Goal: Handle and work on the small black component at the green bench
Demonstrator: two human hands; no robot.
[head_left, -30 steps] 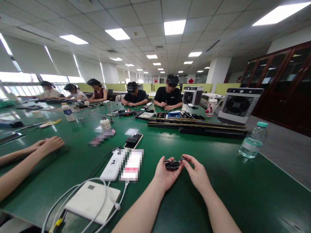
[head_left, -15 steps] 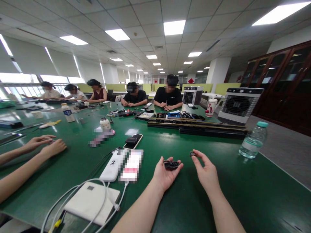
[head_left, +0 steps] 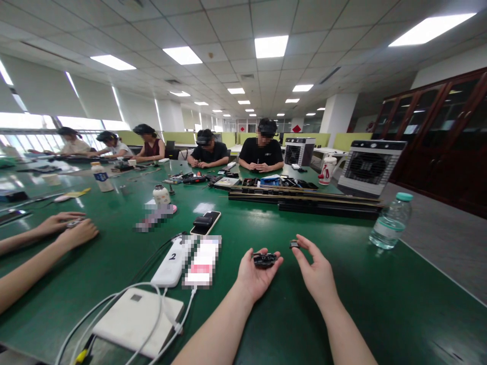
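Note:
Palm up over the green table point(head_left: 289, 314), my left hand point(head_left: 254, 279) cradles a small black part point(head_left: 265, 260) with an uneven, open-looking top; its exact kind is unclear. Thumb and fingers curl round its ends. Just to the right, my right hand point(head_left: 317, 268) pinches a tiny dark, squarish piece point(head_left: 294, 244) between thumb and fingertips. That piece is too small to name. A short gap separates it from the black part, and both hands are raised above the tabletop.
Left of my arms lie a white power bank point(head_left: 169, 263), a phone point(head_left: 203, 261), a white box point(head_left: 139, 319) and looping cables. A water bottle point(head_left: 391, 223) stands at right. Long black strips point(head_left: 304, 200) lie ahead. A co-worker's hands point(head_left: 72, 228) are at far left; others sit opposite.
The view has shifted slightly, so most things appear a little further left. The small piece in my right hand is turned somewhat, showing a lighter face. Both hands keep their holds.

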